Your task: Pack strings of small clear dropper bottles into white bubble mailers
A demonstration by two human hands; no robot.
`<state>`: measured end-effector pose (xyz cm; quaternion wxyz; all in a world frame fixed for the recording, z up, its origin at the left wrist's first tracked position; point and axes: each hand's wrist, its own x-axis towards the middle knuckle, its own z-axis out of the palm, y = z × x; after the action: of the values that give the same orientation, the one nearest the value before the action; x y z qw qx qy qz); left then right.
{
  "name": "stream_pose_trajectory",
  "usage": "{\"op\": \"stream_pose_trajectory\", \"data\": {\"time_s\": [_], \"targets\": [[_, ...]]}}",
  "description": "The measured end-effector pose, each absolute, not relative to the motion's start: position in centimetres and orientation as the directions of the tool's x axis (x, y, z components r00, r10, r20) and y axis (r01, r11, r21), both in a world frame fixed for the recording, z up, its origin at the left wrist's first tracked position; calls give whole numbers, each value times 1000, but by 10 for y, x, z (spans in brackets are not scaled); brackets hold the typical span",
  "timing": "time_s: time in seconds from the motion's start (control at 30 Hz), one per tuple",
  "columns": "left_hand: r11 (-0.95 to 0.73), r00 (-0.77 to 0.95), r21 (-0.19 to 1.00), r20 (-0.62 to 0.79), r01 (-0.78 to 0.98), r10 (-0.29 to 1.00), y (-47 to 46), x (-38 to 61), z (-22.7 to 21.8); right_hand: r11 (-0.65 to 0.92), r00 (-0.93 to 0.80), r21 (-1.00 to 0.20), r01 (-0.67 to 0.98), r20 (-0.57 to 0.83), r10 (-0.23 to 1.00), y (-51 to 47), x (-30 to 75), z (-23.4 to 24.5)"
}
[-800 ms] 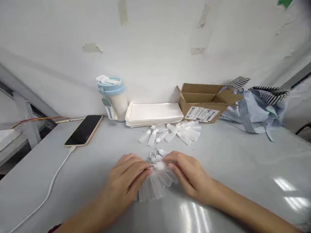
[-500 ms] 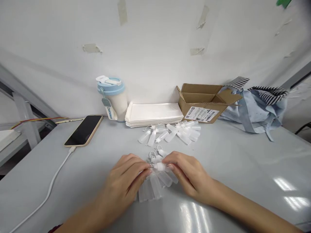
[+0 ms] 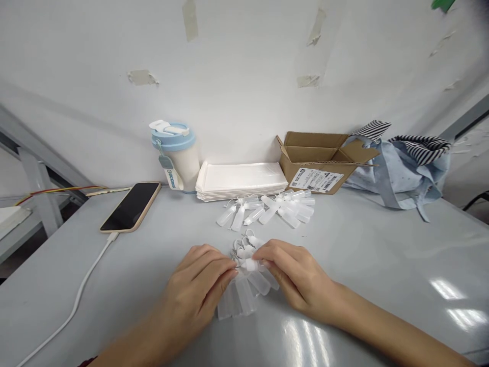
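Observation:
Several small translucent squeeze bottles [image 3: 244,295] lie bunched on the table, with thin wire-like loops [image 3: 244,240] among their tops. Over this bunch, my right hand [image 3: 296,275] pinches one dropper bottle [image 3: 249,264] between thumb and forefinger, its white cap facing left. Thumb and fingers of my left hand [image 3: 202,280] are pressed together at the thin dark tip of that bottle, which looks like a needle. Whether the left fingers hold a cover or the needle itself is hidden. Farther back lies a second pile of similar bottles [image 3: 286,208].
A stack of white envelopes [image 3: 242,176] lies by the wall, between a blue-lidded cup [image 3: 182,160] and an open cardboard box [image 3: 317,168]. To the right sits a light-blue cloth bag [image 3: 401,173]. At left, a phone [image 3: 132,206] is plugged into a white cable [image 3: 82,290].
Both hands stay almost in place over the bunch. The held bottle has shifted very slightly, and the whole view has moved a little.

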<state>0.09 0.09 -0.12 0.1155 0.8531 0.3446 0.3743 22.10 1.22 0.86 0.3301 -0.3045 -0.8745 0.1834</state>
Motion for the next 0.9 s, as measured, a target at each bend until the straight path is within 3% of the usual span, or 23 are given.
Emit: {"op": "stream_pose_trajectory", "data": {"time_s": [0.67,0.77,0.9], "targets": [[-782,559,347,555,518,616,-3,5,-2,827,-678,-263,497,477,559,4,218,3],[-780,535,339,581,526,613,-4,6,-2,824,-671,-292,485,480,565,5,217,2],[-754,505,369,574,544,645,-4,5,-1,745,-602,-512,427,453,657,8,216,3]]}}
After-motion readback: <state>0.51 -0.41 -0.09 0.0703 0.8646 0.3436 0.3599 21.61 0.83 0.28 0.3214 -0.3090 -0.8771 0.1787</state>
